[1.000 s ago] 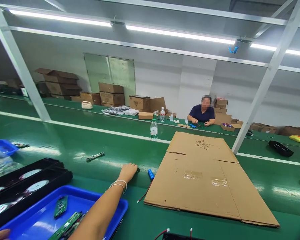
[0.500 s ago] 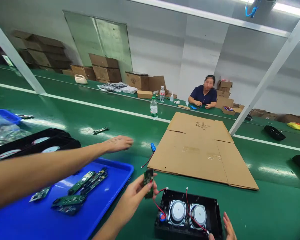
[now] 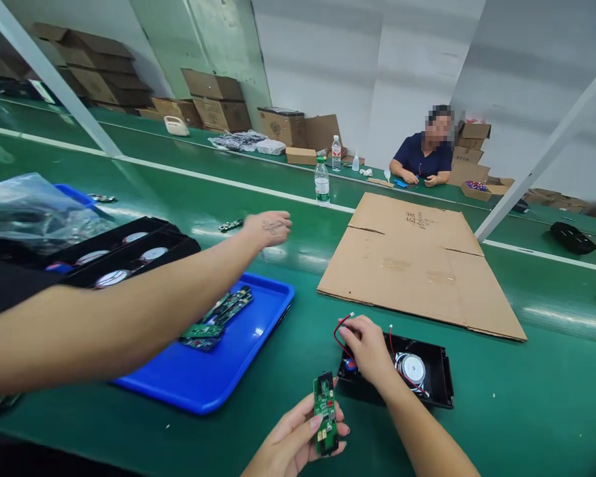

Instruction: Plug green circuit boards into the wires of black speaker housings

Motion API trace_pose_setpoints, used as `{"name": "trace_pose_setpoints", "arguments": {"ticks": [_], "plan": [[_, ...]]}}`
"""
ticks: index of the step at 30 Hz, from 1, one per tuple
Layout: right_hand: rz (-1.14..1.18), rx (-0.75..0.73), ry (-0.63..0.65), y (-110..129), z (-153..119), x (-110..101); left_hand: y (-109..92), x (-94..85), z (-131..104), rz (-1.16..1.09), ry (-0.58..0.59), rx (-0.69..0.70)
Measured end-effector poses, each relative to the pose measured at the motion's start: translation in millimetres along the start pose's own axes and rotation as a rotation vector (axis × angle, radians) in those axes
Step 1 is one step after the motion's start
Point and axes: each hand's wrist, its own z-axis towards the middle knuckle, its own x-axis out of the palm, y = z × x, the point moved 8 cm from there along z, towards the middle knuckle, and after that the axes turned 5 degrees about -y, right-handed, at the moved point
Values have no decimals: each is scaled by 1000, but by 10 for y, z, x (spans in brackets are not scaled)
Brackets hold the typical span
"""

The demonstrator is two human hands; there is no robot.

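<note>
Head view, speaker housing (image 3: 427,384) half hidden by right hand (image 3: 365,348)

The left hand (image 3: 291,442) comes up from the bottom edge, just left of centre, palm turned inward. Its fingers are curled in a grip and the thumb is pressed across the front. The right forearm rises from the lower right of the frame and slants up and left to the right hand (image 3: 366,349), a little below centre. That hand is palm down with the knuckles up and the fingers bent downward, so their tips are hidden under the hand. The two hands are near each other but apart.
</note>
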Motion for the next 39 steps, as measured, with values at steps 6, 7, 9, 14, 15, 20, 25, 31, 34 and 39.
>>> {"name": "trace_pose_setpoints", "arguments": {"ticks": [6, 7, 9, 14, 15, 20, 25, 31, 34, 39], "plan": [[376, 19, 71, 46, -104, -55, -121, -45, 61, 76, 26, 83], [469, 46, 110, 69, -177, -59, -155, -56, 78, 99, 22, 111], [512, 47, 199, 169, -337, -64, -208, -64, 107, 123, 22, 144], [-160, -484, 55, 670, -672, -201, -218, -7, 120, 114, 67, 103], [-251, -567, -1, 731, -727, -209, -215, 4, 113, 113, 69, 98], [-396, -685, -39, 721, -840, -134, -175, 48, 100, 104, 113, 57], [-483, -767, 9, 699, -881, -98, -158, 56, 114, 122, 109, -24], [-519, -876, 89, 680, -962, -90, -188, 99, 116, 203, 120, -75], [-540, -878, 90, 678, -979, -101, -244, 143, 129, 294, 189, -15], [-494, -885, 78, 671, -1005, -134, -317, 160, 134, 399, 172, 14]]}}
